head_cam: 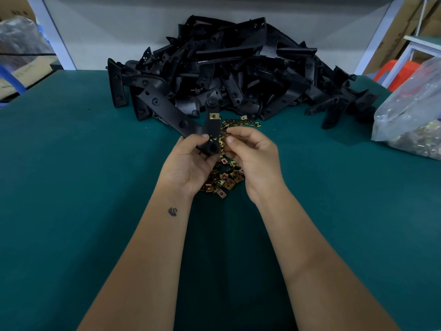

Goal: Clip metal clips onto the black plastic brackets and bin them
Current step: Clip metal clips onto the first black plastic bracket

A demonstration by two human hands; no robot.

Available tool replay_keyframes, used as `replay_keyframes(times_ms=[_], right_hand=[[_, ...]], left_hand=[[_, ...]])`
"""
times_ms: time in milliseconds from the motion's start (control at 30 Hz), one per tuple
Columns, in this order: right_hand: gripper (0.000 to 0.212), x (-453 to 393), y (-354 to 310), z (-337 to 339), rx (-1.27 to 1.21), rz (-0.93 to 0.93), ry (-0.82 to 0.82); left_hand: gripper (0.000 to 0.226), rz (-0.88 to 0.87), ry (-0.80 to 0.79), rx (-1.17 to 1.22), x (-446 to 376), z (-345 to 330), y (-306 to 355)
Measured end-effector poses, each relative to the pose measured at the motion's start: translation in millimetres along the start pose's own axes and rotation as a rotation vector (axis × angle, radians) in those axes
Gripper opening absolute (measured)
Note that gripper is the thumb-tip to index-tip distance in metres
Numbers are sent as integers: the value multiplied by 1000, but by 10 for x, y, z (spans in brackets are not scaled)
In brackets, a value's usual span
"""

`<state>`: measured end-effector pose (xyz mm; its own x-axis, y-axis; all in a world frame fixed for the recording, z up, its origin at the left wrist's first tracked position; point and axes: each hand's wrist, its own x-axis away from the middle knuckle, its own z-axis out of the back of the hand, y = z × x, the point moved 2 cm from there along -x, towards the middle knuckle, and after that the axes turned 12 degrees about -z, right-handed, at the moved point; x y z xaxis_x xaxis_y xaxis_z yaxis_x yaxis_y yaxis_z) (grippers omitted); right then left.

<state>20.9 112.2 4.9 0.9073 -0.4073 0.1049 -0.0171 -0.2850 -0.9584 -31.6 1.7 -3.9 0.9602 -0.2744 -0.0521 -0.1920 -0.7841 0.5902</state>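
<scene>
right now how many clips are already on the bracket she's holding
1 clearly fitted clip, on the upper arm of the bracket the left hand grips. The right hand works at the lower hole; any clip there is hidden.

**Both hands raised together at the centre, forearms bare**

Two bare forearms reach forward from the lower edge and converge toward the middle. The left hand (pixel 191 161) is turned palm-up, thumb on top and fingers curled underneath — it grips the angled black plastic bracket (pixel 181 118) at its bend. A small dark mark sits on the inner left wrist. The right hand (pixel 253 154) is just beside the left, its back outward, with fingers curled inward and the thumb and forefinger tips drawn together at the bracket's edge — whether they pinch anything cannot be made out.
</scene>
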Motion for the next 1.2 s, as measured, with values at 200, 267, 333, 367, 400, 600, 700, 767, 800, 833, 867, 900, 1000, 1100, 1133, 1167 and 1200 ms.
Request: replay_keyframes(times_ms=[200, 267, 333, 367, 400, 600, 700, 767, 800, 833, 867, 900, 1000, 1100, 1133, 1167, 1200], right_hand=[[22, -7, -15, -17, -28, -26, 11], [21, -2, -13, -15, -10, -9, 15], [21, 2, -6, -10, 23, 10, 26], [21, 0, -3, -8, 27, 16, 28], [21, -2, -1, -8, 22, 17, 28], [19, -9, -7, -12, -7, -3, 15], [19, -7, -12, -8, -14, -10, 11], [18, -6, -15, -2, -25, -18, 3], [18, -5, -15, 1, -29, -24, 0], [17, -6, -14, 3, -33, -31, -1], [16, -8, -12, 6, -35, -38, -1], [16, -10, -9, 8, -39, -45, -1], [15, -16, -6, 19, -65, -60, -13], [15, -20, -4, 28, -82, -57, -25], [16, -20, -4, 26, -82, -53, -30], [17, -19, -6, 24, -78, -48, -34], [18, -19, -10, 24, -72, -44, -35]], left_hand=[[21, 0, 5, -10, -2, 8, 0], [23, 0, 3, -7, -3, 9, -1], [25, -1, -1, -4, -5, 9, -2], [25, 0, -4, -5, -5, 7, -3], [26, 1, -6, -9, -4, 4, -5], [28, 6, -22, -15, 9, -13, -11], [28, 13, -29, -24, 7, -14, -7], [29, 18, -30, -40, 4, -11, -9], [29, 20, -29, -46, 4, -10, -11], [29, 20, -29, -51, 4, -8, -13], [29, 20, -30, -55, 3, -8, -12], [29, 18, -34, -60, 3, -6, -12], [29, 16, -42, -64, 3, 0, -6], [28, 17, -44, -58, 6, 3, -4], [26, 17, -43, -57, 6, 3, -3], [25, 18, -40, -57, 6, 5, -3], [23, 20, -35, -56, 4, 7, -4]])
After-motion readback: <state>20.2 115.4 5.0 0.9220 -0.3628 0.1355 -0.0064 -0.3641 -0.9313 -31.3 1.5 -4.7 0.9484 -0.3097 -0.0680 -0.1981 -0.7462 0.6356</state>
